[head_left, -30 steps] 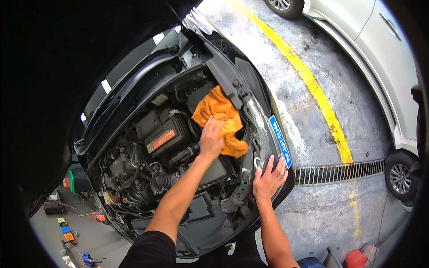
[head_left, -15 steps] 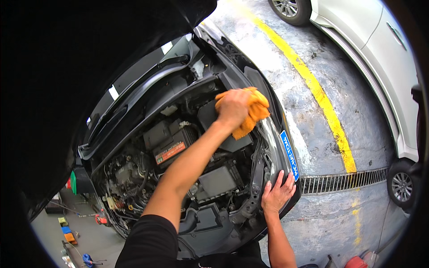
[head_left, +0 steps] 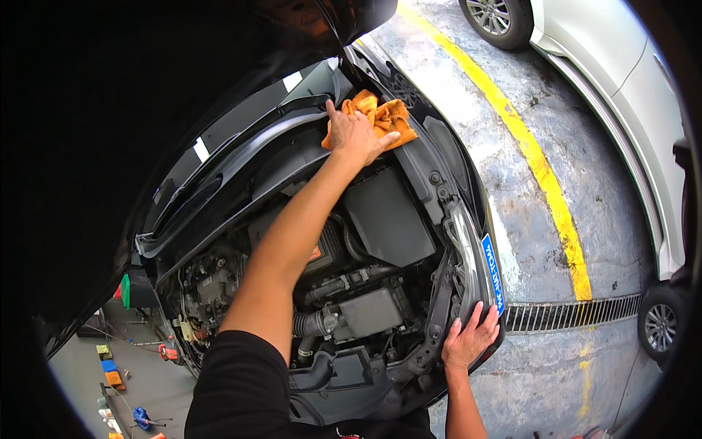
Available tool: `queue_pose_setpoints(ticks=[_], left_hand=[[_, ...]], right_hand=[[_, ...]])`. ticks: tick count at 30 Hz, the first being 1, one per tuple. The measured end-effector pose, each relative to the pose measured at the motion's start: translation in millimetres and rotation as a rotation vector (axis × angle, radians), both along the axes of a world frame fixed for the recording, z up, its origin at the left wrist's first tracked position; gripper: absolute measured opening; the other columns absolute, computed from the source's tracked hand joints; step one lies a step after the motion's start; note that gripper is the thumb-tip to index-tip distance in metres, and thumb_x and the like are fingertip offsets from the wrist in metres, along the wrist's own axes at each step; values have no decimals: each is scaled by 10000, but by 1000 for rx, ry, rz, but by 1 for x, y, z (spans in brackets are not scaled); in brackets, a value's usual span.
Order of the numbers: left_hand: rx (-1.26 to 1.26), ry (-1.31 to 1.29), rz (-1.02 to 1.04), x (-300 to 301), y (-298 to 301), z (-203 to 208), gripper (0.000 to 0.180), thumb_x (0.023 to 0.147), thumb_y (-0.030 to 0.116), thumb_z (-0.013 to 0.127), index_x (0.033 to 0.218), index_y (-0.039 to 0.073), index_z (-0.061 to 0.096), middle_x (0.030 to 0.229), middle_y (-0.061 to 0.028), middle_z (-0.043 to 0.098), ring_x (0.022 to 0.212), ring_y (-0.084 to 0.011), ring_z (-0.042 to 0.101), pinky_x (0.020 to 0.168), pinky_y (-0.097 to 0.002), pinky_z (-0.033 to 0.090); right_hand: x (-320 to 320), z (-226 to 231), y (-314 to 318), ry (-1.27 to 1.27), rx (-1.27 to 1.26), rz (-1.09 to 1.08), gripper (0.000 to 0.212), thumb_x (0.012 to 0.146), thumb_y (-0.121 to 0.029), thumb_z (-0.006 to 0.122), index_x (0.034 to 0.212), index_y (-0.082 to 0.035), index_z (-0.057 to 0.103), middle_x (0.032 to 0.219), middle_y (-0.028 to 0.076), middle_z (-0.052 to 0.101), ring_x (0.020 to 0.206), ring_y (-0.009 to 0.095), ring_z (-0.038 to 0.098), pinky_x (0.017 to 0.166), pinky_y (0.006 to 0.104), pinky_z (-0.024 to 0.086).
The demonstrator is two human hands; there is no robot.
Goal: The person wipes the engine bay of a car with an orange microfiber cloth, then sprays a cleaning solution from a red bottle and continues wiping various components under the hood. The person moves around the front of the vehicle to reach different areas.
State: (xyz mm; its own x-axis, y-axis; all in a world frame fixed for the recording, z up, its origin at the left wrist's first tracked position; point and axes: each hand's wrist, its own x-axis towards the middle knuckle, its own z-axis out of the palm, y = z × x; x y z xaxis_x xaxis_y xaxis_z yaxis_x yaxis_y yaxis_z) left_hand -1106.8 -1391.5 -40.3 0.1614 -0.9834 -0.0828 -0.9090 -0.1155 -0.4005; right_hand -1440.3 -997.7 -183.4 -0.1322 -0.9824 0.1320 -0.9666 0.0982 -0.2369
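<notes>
My left hand (head_left: 354,136) presses an orange cloth (head_left: 393,121) onto the far corner of the open engine bay, by the base of the windshield. Its fingers bend over the cloth, while the thumb and one outer finger stick out from it. My right hand (head_left: 470,341) lies on the car's front edge with its fingers apart, beside a blue plate (head_left: 492,272) and the headlight (head_left: 466,238). Between my arms are a black box cover (head_left: 389,216) and an air filter housing (head_left: 371,313). My left forearm hides much of the battery (head_left: 316,253).
The raised hood (head_left: 110,146) fills the upper left. A white car (head_left: 621,73) stands across a yellow floor line (head_left: 537,164) on the right, near a metal drain grate (head_left: 570,314). Tools and a blue item (head_left: 142,418) lie on the lower-left floor.
My left hand has carried the orange cloth from above the black box cover by the headlight to the far corner near the windshield. My right hand stays on the front edge.
</notes>
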Motion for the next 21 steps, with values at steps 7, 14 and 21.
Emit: queue_pose_setpoints(ticks=[7, 14, 21], left_hand=[[127, -7, -76, -9, -4, 28, 973, 1032, 816, 261, 1372, 38, 737, 1378, -185, 721, 1404, -413, 577, 1295, -671, 40], [-265, -15, -38, 10, -22, 1, 533, 1088, 500, 494, 1240, 84, 790, 1303, -105, 724, 1292, -301, 583, 1147, -608, 310], [-11, 408, -54, 40, 12, 36, 564, 955, 563, 636, 1082, 41, 809, 1063, -205, 793, 1107, -378, 739, 1006, -529, 507]], right_hand=[[0, 1, 1, 1, 17, 0, 682, 1065, -418, 497, 1653, -89, 393, 1706, 248, 299, 1583, 444, 290, 1263, 626, 228], [0, 1, 3, -13, 11, -14, 680, 1067, -417, 493, 1659, -97, 390, 1719, 247, 288, 1593, 447, 279, 1269, 620, 217], [0, -1, 2, 20, 6, -6, 671, 1072, -441, 490, 1642, -94, 415, 1699, 247, 312, 1586, 440, 289, 1255, 625, 247]])
